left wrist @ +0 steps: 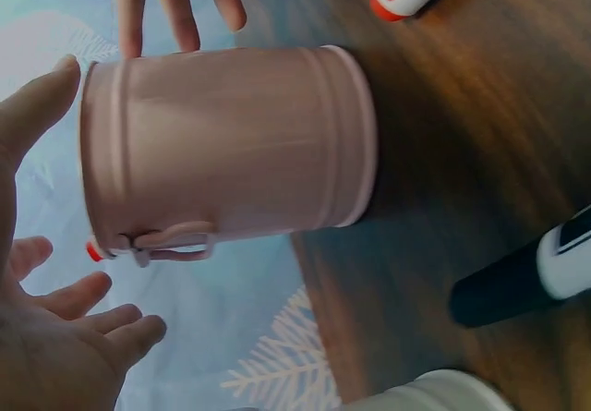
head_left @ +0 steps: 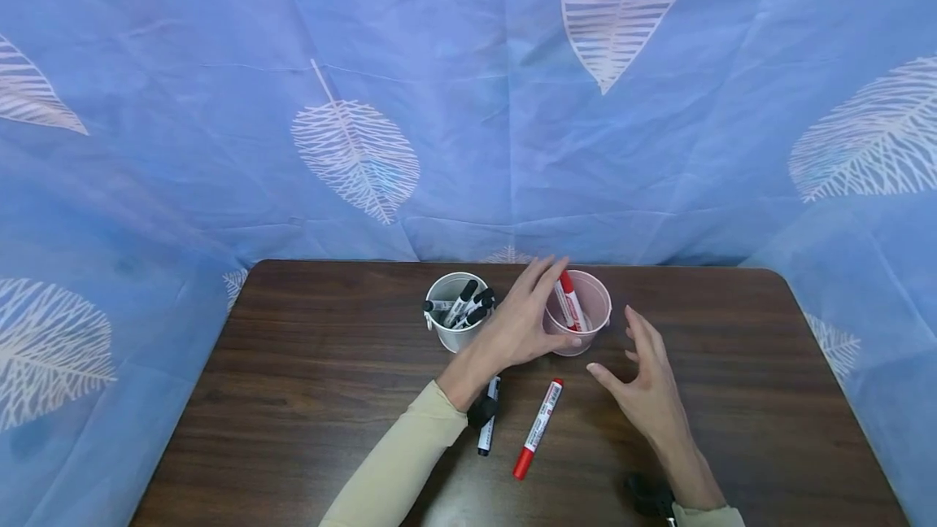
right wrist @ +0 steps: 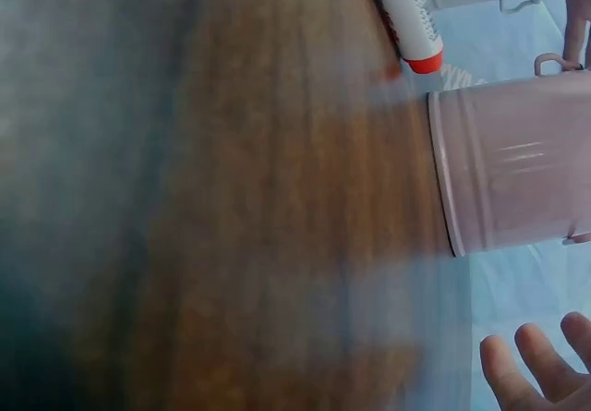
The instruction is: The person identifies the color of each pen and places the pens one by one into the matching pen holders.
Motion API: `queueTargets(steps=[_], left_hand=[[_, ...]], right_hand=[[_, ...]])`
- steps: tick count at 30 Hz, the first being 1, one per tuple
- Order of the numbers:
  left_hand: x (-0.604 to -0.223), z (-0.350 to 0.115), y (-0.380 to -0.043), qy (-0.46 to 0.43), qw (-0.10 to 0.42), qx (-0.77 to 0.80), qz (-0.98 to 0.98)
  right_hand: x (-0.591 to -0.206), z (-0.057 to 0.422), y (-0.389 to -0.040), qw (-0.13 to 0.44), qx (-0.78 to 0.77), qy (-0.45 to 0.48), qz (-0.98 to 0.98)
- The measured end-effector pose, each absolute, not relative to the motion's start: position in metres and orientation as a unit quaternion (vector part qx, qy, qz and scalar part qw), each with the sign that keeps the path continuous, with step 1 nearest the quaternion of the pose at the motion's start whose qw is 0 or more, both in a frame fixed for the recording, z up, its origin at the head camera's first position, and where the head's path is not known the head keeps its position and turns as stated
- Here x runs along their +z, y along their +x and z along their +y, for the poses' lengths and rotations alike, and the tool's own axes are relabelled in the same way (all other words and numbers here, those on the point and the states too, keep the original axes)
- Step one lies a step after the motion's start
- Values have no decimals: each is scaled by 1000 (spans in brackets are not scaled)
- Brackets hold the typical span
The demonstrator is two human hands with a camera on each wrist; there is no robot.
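Observation:
A small pink metal bucket [head_left: 602, 306] stands near the table's back edge, with red marker pens [head_left: 573, 302] leaning inside. My left hand [head_left: 516, 330] is spread at its left side, thumb across the front and fingers by the rim; in the left wrist view the bucket's wall [left wrist: 231, 143] shows with the fingers apart beside it. To the bucket's right hovers my right hand [head_left: 647, 389], its fingers spread and holding nothing. On the table in front lies a red-capped white marker [head_left: 540, 423]. A black-capped marker [head_left: 487, 429] lies left of it, partly covered by the left wrist.
Left of the pink bucket is a white bucket [head_left: 455, 340] holding several black-capped markers [head_left: 463, 301], partly behind my left hand. The dark wooden table [head_left: 329, 364] ends at a blue cloth [head_left: 468, 145] with white leaf prints, which rises behind it and along both sides.

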State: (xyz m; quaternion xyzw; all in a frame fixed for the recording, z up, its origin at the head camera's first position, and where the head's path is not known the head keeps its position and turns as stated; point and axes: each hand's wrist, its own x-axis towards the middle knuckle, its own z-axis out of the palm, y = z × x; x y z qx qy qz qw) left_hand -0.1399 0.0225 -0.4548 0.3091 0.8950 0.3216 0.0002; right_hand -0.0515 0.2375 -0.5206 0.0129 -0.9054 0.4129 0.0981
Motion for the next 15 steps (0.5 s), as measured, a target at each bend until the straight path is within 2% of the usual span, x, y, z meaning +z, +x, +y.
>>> queueTargets(steps=[15], left_hand=[[-467,19,-138,297,18,376,878]], right_hand=[[-521,235,-43,83,403,6,-911]])
